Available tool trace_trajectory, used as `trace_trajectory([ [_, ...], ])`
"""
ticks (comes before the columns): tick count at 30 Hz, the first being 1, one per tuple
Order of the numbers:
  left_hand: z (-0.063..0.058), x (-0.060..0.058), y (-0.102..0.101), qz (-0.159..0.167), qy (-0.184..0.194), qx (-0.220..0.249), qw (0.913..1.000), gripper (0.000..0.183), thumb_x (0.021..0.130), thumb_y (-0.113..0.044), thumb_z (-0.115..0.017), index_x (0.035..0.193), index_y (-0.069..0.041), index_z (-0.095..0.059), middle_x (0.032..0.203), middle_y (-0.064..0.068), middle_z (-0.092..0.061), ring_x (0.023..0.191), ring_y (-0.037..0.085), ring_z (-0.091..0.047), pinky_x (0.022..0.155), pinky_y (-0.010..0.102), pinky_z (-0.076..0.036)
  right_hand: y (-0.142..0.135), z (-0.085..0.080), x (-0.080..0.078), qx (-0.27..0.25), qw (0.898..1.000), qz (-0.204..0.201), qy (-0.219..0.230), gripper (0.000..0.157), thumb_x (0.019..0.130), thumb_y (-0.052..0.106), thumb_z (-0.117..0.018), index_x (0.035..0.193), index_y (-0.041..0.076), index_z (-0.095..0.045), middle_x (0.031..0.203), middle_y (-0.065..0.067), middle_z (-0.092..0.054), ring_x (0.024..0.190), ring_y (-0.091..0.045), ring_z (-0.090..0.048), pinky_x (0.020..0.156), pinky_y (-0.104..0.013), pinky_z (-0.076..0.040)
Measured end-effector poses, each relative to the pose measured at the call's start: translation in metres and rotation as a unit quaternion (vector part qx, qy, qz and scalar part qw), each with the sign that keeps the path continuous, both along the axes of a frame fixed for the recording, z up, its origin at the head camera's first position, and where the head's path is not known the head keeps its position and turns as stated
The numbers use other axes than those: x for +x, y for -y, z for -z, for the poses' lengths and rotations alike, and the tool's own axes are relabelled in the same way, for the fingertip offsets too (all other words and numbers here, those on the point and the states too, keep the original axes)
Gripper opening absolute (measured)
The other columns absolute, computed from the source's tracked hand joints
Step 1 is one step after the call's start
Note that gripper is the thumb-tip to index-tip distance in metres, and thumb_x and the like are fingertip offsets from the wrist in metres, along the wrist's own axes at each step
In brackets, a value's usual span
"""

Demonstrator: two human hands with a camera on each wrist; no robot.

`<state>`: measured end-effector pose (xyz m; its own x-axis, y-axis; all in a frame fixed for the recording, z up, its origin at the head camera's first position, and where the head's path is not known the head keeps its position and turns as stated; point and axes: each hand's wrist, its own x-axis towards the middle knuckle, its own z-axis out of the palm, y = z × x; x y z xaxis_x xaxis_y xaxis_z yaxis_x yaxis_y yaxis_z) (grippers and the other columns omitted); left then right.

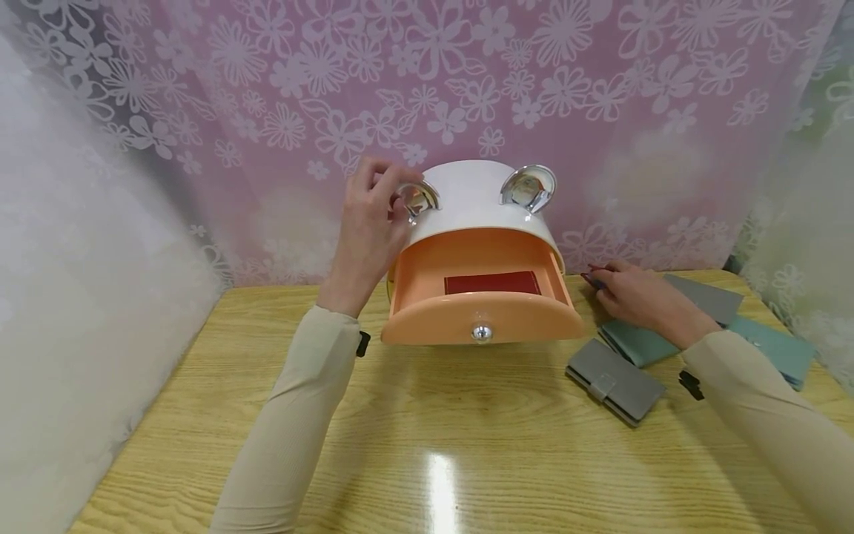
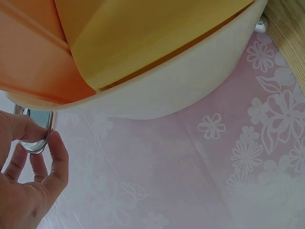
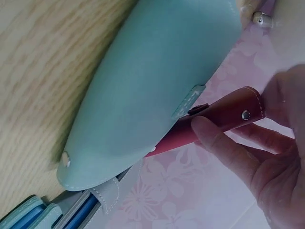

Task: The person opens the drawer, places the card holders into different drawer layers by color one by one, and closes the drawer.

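Note:
My left hand pinches the left silver ear-shaped piece on a white rounded box; the thumb is in front and fingers are behind it. The box's orange drawer is pulled out, with a dark red leather item lying inside. Right of the box, my right hand holds a dark red leather case with a snap button between thumb and fingers. Close beside it is a teal leather case, which partly covers the red one in the right wrist view.
On the table's right side lie a grey strapped wallet, a teal wallet and a flat grey item. A round silver knob is on the drawer front. Pink floral cloth hangs behind the wooden table.

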<state>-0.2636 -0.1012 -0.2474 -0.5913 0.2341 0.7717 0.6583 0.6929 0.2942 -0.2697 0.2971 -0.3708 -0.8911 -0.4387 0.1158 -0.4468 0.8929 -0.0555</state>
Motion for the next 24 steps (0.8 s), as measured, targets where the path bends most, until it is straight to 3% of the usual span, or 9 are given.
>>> trace_trajectory([
  [5, 0.0006, -0.0001, -0.0002, 0.002, -0.001, 0.001, 1.0000, 0.023, 0.095, 0.001, -0.062, 0.112, -0.010, -0.070, 0.111, 0.013, -0.055, 0.097, 0.027, -0.053, 0.086, 0.033, -0.055, -0.0026, 0.0016, 0.0025, -0.010, 1.000, -0.002, -0.023, 0.037, 0.094, 0.019, -0.069, 0.119, -0.008, -0.064, 0.110, -0.028, -0.063, 0.083, -0.036, -0.066, 0.068, -0.054, -0.058],
  [10, 0.0004, -0.0002, -0.0001, 0.002, -0.002, 0.006, 1.0000, 0.023, 0.094, 0.002, -0.062, 0.112, -0.010, -0.070, 0.111, 0.013, -0.055, 0.095, 0.026, -0.054, 0.086, 0.034, -0.055, -0.0064, 0.0021, 0.0053, -0.009, 0.998, -0.012, -0.069, 0.026, 0.091, 0.005, -0.070, 0.113, -0.005, -0.060, 0.098, -0.025, -0.062, 0.072, -0.032, -0.063, 0.057, -0.046, -0.055],
  [15, 0.0006, -0.0017, -0.0001, 0.004, -0.008, 0.009, 0.9999, 0.026, 0.093, 0.004, -0.057, 0.112, -0.009, -0.071, 0.110, 0.014, -0.055, 0.092, 0.027, -0.054, 0.084, 0.033, -0.053, -0.0094, 0.0027, 0.0082, -0.004, 0.992, -0.026, -0.124, 0.026, 0.087, -0.002, -0.070, 0.109, -0.001, -0.056, 0.089, -0.022, -0.059, 0.056, -0.024, -0.053, 0.043, -0.039, -0.046],
  [20, 0.0009, -0.0019, -0.0001, 0.003, -0.011, 0.005, 0.9999, 0.027, 0.093, 0.004, -0.057, 0.111, -0.009, -0.071, 0.110, 0.013, -0.055, 0.091, 0.026, -0.054, 0.085, 0.033, -0.052, -0.0100, 0.0048, 0.0090, 0.006, 0.984, -0.030, -0.173, 0.035, 0.083, 0.000, -0.074, 0.111, 0.001, -0.054, 0.089, -0.023, -0.061, 0.053, -0.027, -0.054, 0.038, -0.043, -0.047],
  [24, 0.0012, -0.0018, 0.0004, 0.002, -0.015, 0.002, 0.9999, 0.027, 0.093, 0.005, -0.057, 0.112, -0.009, -0.071, 0.110, 0.013, -0.055, 0.091, 0.026, -0.054, 0.086, 0.035, -0.051, -0.0099, 0.0067, 0.0095, 0.006, 0.981, -0.033, -0.192, 0.036, 0.080, -0.001, -0.079, 0.109, 0.002, -0.058, 0.090, -0.021, -0.059, 0.064, -0.033, -0.057, 0.043, -0.050, -0.049],
])
